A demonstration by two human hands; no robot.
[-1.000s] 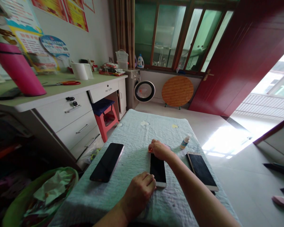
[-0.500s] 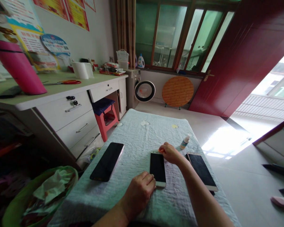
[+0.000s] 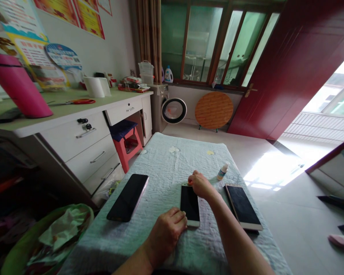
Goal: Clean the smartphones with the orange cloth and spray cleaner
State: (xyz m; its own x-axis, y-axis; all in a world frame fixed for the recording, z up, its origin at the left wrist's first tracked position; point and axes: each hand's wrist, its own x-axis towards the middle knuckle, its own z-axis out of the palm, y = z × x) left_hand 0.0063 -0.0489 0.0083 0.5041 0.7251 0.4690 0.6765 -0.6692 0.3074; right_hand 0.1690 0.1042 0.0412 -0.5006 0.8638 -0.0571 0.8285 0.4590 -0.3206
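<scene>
A white-framed smartphone (image 3: pixel 189 206) lies face up with a dark screen on the light blue quilted cloth (image 3: pixel 172 160). My left hand (image 3: pixel 170 227) rests at its lower left edge, fingers curled and holding it in place. At the phone's top edge is my right hand (image 3: pixel 199 183), fingers pinched together; whatever is between the fingertips is too small to make out. To the left lies a larger black smartphone (image 3: pixel 128 197). A gold-and-white phone (image 3: pixel 243 206) is on the right, with a dark object partly visible beneath it. Behind my right hand stands a small spray bottle (image 3: pixel 223 171).
Along the left runs a desk (image 3: pixel 71 118) with a pink tumbler (image 3: pixel 23 86), scissors (image 3: pixel 80 101) and a paper roll (image 3: pixel 94 87). A green bin (image 3: pixel 87 219) with crumpled tissue sits at lower left. Farther off are a red stool (image 3: pixel 129 147) and an open-doored washing machine (image 3: pixel 159 99).
My right hand has slid slightly left along the phone's top edge. My left hand keeps its place at the lower edge. The view has shifted a little.
</scene>
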